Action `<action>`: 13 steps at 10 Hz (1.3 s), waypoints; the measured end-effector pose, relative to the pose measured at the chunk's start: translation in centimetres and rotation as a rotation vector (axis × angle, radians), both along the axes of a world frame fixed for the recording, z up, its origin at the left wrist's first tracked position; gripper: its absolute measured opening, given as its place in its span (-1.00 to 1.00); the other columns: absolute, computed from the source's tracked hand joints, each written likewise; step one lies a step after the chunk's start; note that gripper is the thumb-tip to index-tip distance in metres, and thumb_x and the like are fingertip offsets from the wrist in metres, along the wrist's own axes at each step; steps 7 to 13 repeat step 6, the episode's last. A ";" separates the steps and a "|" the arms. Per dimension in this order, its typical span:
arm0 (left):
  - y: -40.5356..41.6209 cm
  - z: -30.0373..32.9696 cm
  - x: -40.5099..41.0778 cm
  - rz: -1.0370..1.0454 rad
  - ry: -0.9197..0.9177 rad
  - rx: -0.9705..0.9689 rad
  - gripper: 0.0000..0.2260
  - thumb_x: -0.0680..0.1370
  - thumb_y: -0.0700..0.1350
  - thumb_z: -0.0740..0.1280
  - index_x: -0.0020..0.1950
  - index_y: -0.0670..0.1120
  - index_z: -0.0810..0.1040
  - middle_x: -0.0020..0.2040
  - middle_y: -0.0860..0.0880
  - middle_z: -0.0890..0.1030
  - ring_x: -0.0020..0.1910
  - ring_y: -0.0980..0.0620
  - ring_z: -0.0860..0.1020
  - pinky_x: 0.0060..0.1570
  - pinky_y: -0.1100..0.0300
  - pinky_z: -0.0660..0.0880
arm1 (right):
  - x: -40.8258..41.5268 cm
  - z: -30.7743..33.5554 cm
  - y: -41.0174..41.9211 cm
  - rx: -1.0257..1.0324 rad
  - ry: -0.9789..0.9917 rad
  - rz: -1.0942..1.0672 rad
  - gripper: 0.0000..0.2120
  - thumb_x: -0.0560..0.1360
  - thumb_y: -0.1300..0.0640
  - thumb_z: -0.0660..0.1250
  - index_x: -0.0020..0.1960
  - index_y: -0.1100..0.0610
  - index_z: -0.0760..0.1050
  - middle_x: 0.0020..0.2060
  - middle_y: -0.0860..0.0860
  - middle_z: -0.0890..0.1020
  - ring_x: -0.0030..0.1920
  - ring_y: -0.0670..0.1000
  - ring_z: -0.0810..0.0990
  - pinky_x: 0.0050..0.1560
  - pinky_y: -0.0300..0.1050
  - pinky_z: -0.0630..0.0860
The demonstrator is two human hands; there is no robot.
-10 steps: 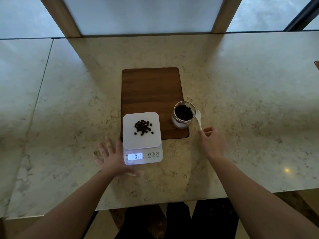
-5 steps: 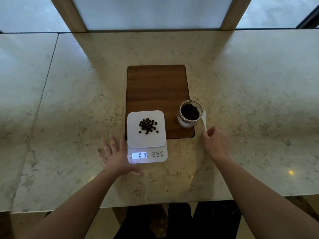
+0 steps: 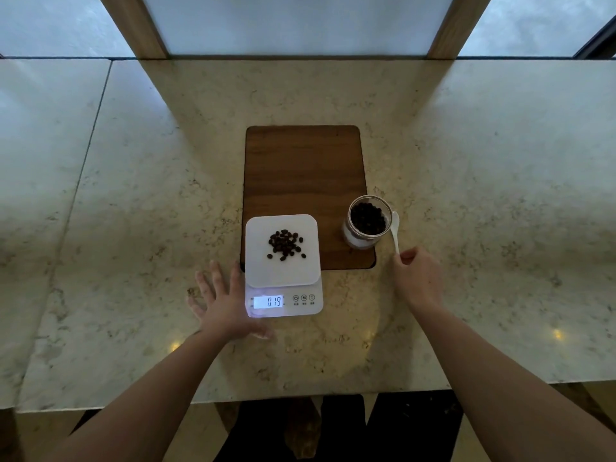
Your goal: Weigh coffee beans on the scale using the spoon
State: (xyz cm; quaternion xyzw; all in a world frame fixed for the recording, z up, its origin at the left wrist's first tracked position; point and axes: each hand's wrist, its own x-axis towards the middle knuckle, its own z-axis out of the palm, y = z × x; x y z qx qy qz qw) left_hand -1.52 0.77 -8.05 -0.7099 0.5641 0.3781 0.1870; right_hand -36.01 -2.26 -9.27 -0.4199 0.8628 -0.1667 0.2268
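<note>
Counts: one white scale point(image 3: 284, 261), one glass jar point(image 3: 366, 221), one white spoon point(image 3: 395, 231), one wooden board point(image 3: 305, 181), two hands.
Coffee beans point(image 3: 286, 244): lying in a small heap on the scale's platform; more are sitting in the jar.
Display point(image 3: 268, 301): showing 0.19.
Left hand point(image 3: 224, 303): lying flat with fingers spread, touching the scale's left edge.
Right hand point(image 3: 418, 278): pinching the spoon's handle, bowl just beside the jar.
Surface: marble counter point(image 3: 483, 195) lying under windows.

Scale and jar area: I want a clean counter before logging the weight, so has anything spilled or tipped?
Nothing stands out. The coffee beans sit in one loose pile on the scale platform, the jar stands upright on the wooden board, and no stray beans show on the counter.
</note>
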 end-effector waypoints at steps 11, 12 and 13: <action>0.6 -0.5 0.1 -0.027 -0.055 -0.055 0.41 0.08 0.46 0.52 0.51 0.11 -0.47 0.46 -0.15 -0.59 0.39 -0.29 -0.59 0.36 -0.47 -0.32 | 11.4 -0.1 6.6 -0.080 0.065 0.444 -0.76 0.50 0.15 0.36 0.14 0.21 0.56 0.06 0.17 0.58 0.06 0.18 0.49 0.01 0.03 0.42; 0.6 -0.5 0.1 -0.027 -0.055 -0.055 0.41 0.08 0.46 0.52 0.51 0.11 -0.47 0.46 -0.15 -0.59 0.39 -0.29 -0.59 0.36 -0.47 -0.32 | 11.4 -0.1 6.6 -0.080 0.065 0.444 -0.76 0.50 0.15 0.36 0.14 0.21 0.56 0.06 0.17 0.58 0.06 0.18 0.49 0.01 0.03 0.42; 0.6 -0.5 0.1 -0.027 -0.055 -0.055 0.41 0.08 0.46 0.52 0.51 0.11 -0.47 0.46 -0.15 -0.59 0.39 -0.29 -0.59 0.36 -0.47 -0.32 | 11.4 -0.1 6.6 -0.080 0.065 0.444 -0.76 0.50 0.15 0.36 0.14 0.21 0.56 0.06 0.17 0.58 0.06 0.18 0.49 0.01 0.03 0.42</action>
